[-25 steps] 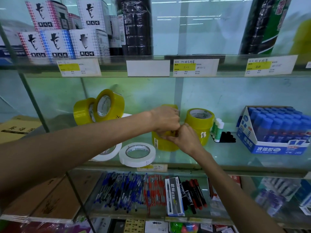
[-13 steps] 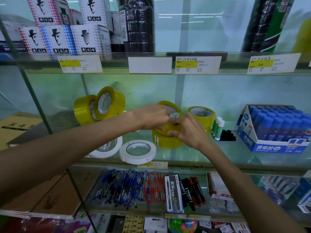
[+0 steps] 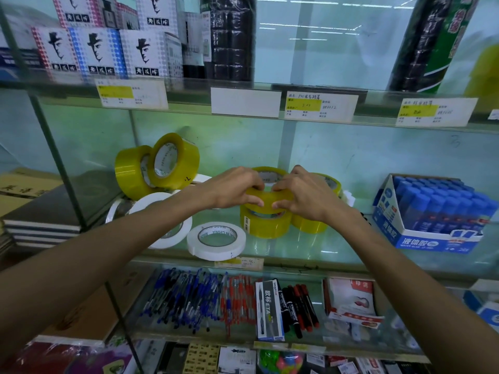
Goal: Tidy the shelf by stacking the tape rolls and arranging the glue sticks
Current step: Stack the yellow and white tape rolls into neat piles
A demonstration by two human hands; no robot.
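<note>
On the middle glass shelf (image 3: 310, 255), my left hand (image 3: 235, 188) and my right hand (image 3: 305, 195) both grip a yellow tape roll (image 3: 268, 197), held flat just on top of a second yellow roll (image 3: 266, 225). Another yellow roll (image 3: 310, 225) stands behind my right hand, mostly hidden. Two yellow rolls (image 3: 167, 163) lean on edge at the back left. A white tape roll (image 3: 216, 240) lies flat in front, and other white rolls (image 3: 167, 228) lean behind my left forearm. A blue box of glue sticks (image 3: 432, 211) sits at the right.
The upper shelf (image 3: 243, 87) carries printed boxes (image 3: 102, 49), black wrapped rolls (image 3: 232, 36) and price labels. The lower shelf holds pens (image 3: 199, 295), markers (image 3: 297, 306) and a pen box (image 3: 270, 311). Notebooks (image 3: 43, 222) are stacked at the left beyond a metal upright.
Both hands lifted the yellow roll off the shelf, turned it flat and brought it down over the other yellow roll. The camera moved closer.
</note>
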